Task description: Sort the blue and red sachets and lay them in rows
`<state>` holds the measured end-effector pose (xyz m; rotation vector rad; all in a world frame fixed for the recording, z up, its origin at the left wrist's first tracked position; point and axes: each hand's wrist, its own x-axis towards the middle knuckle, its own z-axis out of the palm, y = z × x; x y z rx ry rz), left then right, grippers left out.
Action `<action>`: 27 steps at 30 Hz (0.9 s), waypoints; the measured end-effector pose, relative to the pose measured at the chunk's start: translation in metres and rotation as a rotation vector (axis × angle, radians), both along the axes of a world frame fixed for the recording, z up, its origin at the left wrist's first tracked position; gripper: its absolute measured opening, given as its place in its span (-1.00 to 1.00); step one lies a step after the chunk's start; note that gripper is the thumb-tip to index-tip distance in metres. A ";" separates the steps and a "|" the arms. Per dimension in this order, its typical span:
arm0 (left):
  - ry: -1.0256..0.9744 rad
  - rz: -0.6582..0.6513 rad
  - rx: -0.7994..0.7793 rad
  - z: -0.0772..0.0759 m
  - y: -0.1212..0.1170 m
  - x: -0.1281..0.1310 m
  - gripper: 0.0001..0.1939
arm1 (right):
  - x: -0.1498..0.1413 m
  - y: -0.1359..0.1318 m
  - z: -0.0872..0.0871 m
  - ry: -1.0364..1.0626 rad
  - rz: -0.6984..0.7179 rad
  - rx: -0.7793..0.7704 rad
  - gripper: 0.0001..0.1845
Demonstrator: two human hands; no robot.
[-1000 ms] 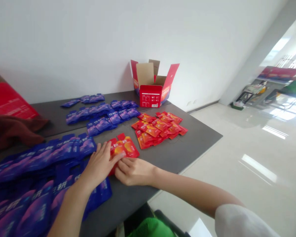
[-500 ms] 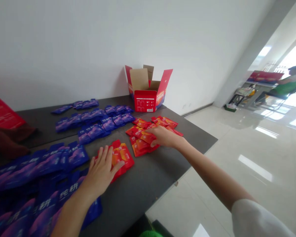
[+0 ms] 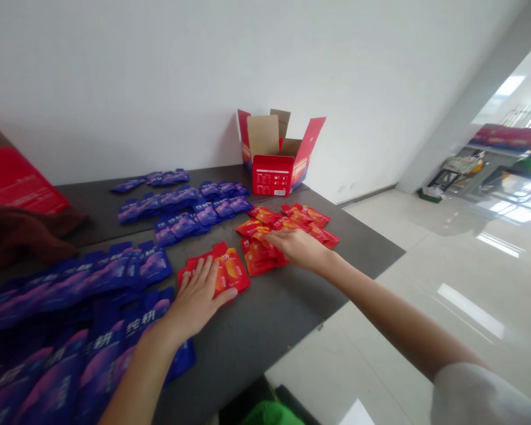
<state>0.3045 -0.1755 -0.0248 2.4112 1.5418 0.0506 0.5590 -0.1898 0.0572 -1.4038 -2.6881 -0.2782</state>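
My left hand (image 3: 197,304) lies flat with its fingers spread over a small overlapping row of red pouches (image 3: 236,273) on the dark table (image 3: 301,301). Just to the right, my right hand (image 3: 297,247) reaches into a loose pile of red-orange pouches (image 3: 259,260). Its fingers are bent together on a red pouch at the top of that pile; the fingertips are partly hidden. Blue-purple pouches (image 3: 153,265) lie in overlapping rows left of my left hand, and a larger blue group (image 3: 101,354) spreads beneath my left forearm.
An open red carton (image 3: 272,177) with raised flaps stands at the table's back, against the white wall. At the left are another red box (image 3: 24,183) and a brown cloth (image 3: 30,233). Beyond the table's right edge is shiny tiled floor (image 3: 380,330); a partly visible person sits far right.
The view has swung a little left, so everything sits further right. My left hand stays on its red pouches, which look slightly straighter. The right hand has shifted slightly over its pile.
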 end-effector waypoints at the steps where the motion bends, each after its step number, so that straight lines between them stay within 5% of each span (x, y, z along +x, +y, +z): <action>1: -0.008 -0.009 0.002 -0.001 0.001 0.000 -0.12 | -0.005 -0.003 0.001 -0.020 0.032 0.085 -0.71; 5: -0.027 -0.001 -0.009 0.003 0.002 0.000 -0.14 | -0.033 -0.013 0.001 -0.063 0.144 0.382 -0.72; 10: -0.082 0.055 -0.108 0.009 0.004 0.002 -0.25 | -0.071 -0.019 -0.013 -0.047 0.184 0.544 -0.78; 22: -0.194 0.125 -0.200 0.018 0.010 -0.004 -0.26 | -0.090 -0.029 -0.065 -0.186 0.169 0.385 -0.74; 27: -0.094 0.130 -0.037 0.022 0.010 0.002 -0.24 | -0.093 -0.030 -0.068 -0.133 0.208 0.429 -0.73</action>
